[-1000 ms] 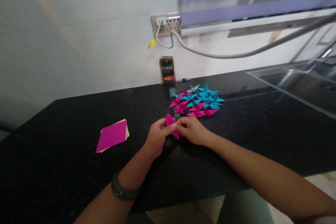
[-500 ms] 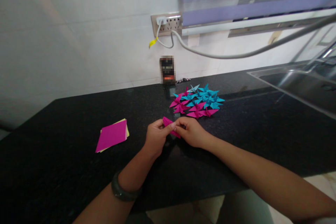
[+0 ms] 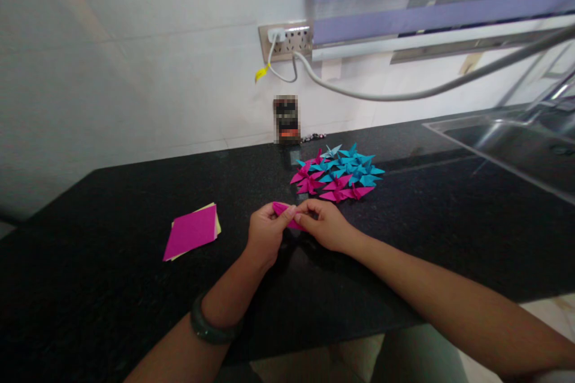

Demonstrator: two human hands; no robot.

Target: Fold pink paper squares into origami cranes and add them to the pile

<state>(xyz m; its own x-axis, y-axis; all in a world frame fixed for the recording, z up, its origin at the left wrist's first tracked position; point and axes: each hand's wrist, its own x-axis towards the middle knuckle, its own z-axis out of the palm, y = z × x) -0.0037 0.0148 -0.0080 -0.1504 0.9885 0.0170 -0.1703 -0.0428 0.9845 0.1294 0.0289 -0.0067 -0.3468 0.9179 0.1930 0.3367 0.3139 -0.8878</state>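
A small piece of folded magenta origami paper (image 3: 280, 208) is pinched between my two hands above the dark counter. My left hand (image 3: 266, 232) grips its left part, thumb on top. On the other side, the fingertips of my right hand (image 3: 327, 226) press the paper's right part, covering some of it. Just beyond my hands lies a cluster of folded paper cranes, with magenta cranes (image 3: 309, 183) at the left and front and blue cranes (image 3: 357, 166) behind them. To the left rests a stack of square paper sheets (image 3: 191, 233), magenta on top with yellow edges showing.
The black countertop (image 3: 135, 191) meets a pale tiled wall. A blurred dark box (image 3: 286, 119) stands against it beside a string of beads (image 3: 313, 137). Above, a white cable (image 3: 381, 96) runs from a wall socket (image 3: 291, 42). A sink (image 3: 530, 149) lies at the right.
The folded magenta paper has turned flatter in my hands, its left tip shifting slightly left and its right end rising. My fingers have moved a little; the cranes and paper stack stay put.
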